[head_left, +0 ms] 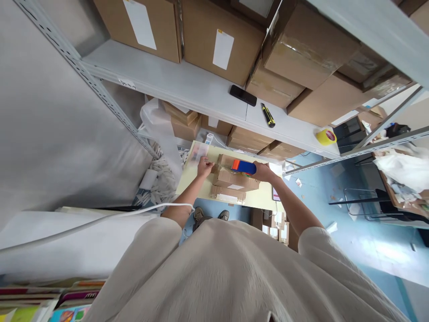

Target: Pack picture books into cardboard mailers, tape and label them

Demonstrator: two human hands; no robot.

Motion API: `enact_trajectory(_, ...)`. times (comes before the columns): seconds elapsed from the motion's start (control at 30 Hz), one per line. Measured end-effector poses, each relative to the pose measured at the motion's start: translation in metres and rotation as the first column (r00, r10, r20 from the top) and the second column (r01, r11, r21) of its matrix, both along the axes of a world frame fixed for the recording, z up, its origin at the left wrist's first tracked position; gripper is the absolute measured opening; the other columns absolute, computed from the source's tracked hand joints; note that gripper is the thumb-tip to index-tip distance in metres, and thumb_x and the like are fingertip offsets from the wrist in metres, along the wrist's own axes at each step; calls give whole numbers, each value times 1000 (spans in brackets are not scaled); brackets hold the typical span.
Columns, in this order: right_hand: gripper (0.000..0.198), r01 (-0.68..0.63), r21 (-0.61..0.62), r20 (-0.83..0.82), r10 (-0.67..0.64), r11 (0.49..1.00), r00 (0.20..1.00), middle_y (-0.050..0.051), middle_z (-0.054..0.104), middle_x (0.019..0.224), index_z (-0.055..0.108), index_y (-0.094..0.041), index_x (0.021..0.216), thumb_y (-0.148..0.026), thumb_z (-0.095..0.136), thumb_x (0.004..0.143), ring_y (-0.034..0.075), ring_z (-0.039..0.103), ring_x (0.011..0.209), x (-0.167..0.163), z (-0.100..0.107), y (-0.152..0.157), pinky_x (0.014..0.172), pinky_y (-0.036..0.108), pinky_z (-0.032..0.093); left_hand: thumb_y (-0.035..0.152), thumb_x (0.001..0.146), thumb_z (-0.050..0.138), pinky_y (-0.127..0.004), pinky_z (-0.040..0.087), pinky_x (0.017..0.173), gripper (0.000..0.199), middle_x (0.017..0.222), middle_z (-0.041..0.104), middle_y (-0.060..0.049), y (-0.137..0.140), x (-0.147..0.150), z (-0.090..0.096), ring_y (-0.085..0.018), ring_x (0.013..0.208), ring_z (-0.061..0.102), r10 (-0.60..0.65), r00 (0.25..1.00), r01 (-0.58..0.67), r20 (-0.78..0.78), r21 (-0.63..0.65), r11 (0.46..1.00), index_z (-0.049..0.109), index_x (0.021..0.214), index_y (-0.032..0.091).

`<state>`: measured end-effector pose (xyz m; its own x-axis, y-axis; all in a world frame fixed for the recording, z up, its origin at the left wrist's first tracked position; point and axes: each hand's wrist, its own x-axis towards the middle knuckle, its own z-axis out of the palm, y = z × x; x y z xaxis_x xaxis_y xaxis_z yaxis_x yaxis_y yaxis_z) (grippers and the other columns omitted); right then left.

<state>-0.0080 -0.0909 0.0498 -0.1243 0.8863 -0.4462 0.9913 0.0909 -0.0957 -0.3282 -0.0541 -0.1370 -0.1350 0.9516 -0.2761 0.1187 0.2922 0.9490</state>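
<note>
My right hand (263, 172) is wrapped round a blue and orange tape dispenser (244, 167), which lies across the top of a cardboard box (226, 177). Clear tape shows shiny on the box near the dispenser. At the box's left end is my left hand (204, 167), its fingers drawn together; what they pinch, if anything, is too small to make out. Another cardboard box (228, 195) with a white label sits on the near side. Both boxes rest on a pale yellow table (187, 179).
Above the table runs a grey shelf (201, 91) with large cartons, a black phone (243, 95), a yellow utility knife (267, 115) and a yellow tape roll (326, 137). A white cable (134, 212) crosses by my left arm. Paper scraps (157, 172) lie left of the table.
</note>
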Motion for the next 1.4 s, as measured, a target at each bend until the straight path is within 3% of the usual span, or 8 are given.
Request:
enact_trajectory(0.27,38,16,5,1,-16,1000,1000,12,82,115,60,-25,116,-44,82,91,34,77,109,0,1,-3,111,45,46,3,77,70,-41,58,101,28,98,78,-8,-19,26,-1,-28,105,78,-5,997,1,-81,-54,999,60,93,24)
enact_trajectory(0.43,43,21,9,-30,-21,1000,999,12,82,113,61,-25,121,-46,84,91,34,77,108,3,-3,-4,110,45,47,11,93,63,-41,59,107,24,112,81,-10,-20,21,2,-25,110,78,45,997,-44,-60,16,999,65,113,23)
enact_trajectory(0.67,40,11,28,-36,-10,1000,999,11,82,115,62,-26,117,-45,84,90,33,76,107,5,-5,-3,108,45,49,39,113,54,-48,56,121,36,142,78,-18,-26,24,10,-33,140,74,-230,959,241,-165,50,969,69,140,22)
enact_trajectory(0.73,40,8,29,-44,-7,1000,999,11,81,115,62,-26,117,-43,84,88,33,76,107,6,-5,-3,108,46,50,39,114,51,-50,50,130,48,160,70,-19,-30,25,17,-34,154,64,-297,920,346,-256,178,921,62,157,21)
enact_trajectory(0.83,42,4,27,-73,-2,1000,997,11,81,122,63,-26,121,-40,84,88,33,76,110,6,-3,-3,106,44,52,38,111,56,-53,36,142,67,181,51,-19,-28,29,32,-34,172,44,-394,808,554,-438,340,760,47,174,19)
enact_trajectory(0.97,49,-1,6,-136,2,1000,991,13,81,133,63,-26,133,-36,84,90,32,77,114,4,1,-4,96,38,56,46,105,70,-54,23,146,102,192,29,-20,-20,33,42,-37,179,27,-531,597,763,-601,223,607,18,188,19)
enact_trajectory(1.13,54,-5,-31,-118,2,999,993,14,84,133,63,-26,139,-42,86,92,36,79,115,2,14,-6,94,39,56,59,107,68,-61,12,146,112,193,17,-27,-19,27,33,-40,181,17,-563,443,834,-698,91,543,5,189,14)
enact_trajectory(1.4,54,-79,-68,-190,65,995,980,12,85,129,65,-26,139,-41,86,91,34,80,112,13,33,-4,93,37,55,61,110,63,-61,8,146,106,192,20,-26,-18,22,39,-38,182,17,-571,335,850,-750,-21,527,10,189,14)
